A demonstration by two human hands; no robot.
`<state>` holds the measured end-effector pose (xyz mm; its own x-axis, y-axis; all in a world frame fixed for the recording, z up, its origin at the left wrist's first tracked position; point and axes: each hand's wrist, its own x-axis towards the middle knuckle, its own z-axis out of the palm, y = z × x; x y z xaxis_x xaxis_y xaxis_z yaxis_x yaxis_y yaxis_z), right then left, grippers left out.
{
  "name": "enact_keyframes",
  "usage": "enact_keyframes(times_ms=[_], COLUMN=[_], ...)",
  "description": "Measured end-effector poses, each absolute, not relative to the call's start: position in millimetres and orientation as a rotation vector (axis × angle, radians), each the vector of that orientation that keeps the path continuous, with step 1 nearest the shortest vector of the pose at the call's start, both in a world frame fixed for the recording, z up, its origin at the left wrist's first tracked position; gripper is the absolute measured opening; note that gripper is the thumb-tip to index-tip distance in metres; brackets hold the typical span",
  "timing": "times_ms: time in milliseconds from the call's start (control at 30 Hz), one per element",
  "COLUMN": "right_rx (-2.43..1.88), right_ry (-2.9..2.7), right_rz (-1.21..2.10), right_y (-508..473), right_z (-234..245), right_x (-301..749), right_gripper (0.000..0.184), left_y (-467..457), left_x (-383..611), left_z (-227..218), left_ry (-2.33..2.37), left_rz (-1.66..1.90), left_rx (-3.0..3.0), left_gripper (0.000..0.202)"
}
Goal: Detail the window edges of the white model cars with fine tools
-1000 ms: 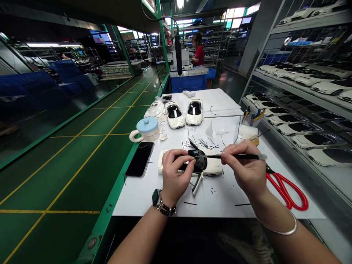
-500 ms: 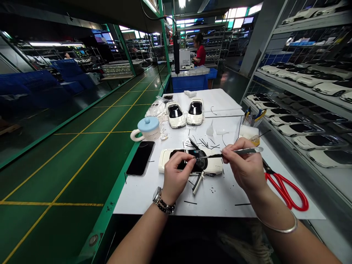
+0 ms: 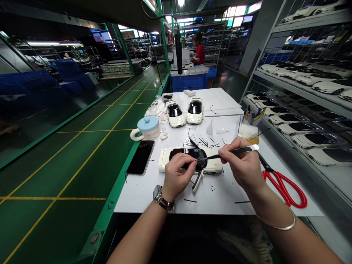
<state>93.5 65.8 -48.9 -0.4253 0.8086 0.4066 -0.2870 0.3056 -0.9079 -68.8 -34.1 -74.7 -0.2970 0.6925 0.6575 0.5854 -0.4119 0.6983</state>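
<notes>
A white model car (image 3: pixel 165 157) with a black interior lies sideways on the white work surface (image 3: pixel 165 200), its doors swung out. Over the cabin, my left hand (image 3: pixel 180 172) is pinched at the tip of a pair of tweezers; anything tiny between the fingers is too small to make out. My right hand (image 3: pixel 243 163) grips the tweezers (image 3: pixel 242 149), whose thin points reach left to the left fingertips. Thin black strips (image 3: pixel 205 141) are scattered behind the car, and dark specks lie in front of it.
Red-handled scissors (image 3: pixel 286 187) lie at the right. A phone (image 3: pixel 140 157) and a blue-lidded mug (image 3: pixel 148 128) stand left. Two more white model cars (image 3: pixel 175 113) sit further back. Racks of model cars (image 3: pixel 308 128) flank the right side; a person in red (image 3: pixel 200 53) works beyond.
The tweezers and my right hand have shifted slightly left, nearer the left fingertips. My left hand stays pinched over the cabin.
</notes>
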Motion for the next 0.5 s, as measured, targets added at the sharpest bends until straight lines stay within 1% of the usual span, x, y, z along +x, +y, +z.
enact_keyframes(times_ms=[133, 267, 367, 500], right_rx=[-0.390, -0.318, -0.269, -0.217], right_ry=[-1.587, -1.596, -1.589, -1.578], right_rz=[1.379, 1.433, 1.385, 1.353], right_y=[66.0, 64.6, 63.5, 62.7], right_z=[-48.4, -51.5, -55.0, -55.6], right_x=[94.8, 94.8, 94.9, 95.6], right_gripper=[0.020, 0.018, 0.015, 0.013], left_y=[-33.8, -29.8, -27.7, -30.5], left_x=[-70.8, -71.3, -72.8, -77.1], left_z=[-77.9, -84.0, -86.4, -84.1], left_ry=[1.448, 1.299, 1.302, 1.318], left_rz=[1.816, 1.827, 1.862, 1.843], left_rx=[1.570, 1.279, 1.219, 1.243], left_gripper=[0.010, 0.019, 0.021, 0.018])
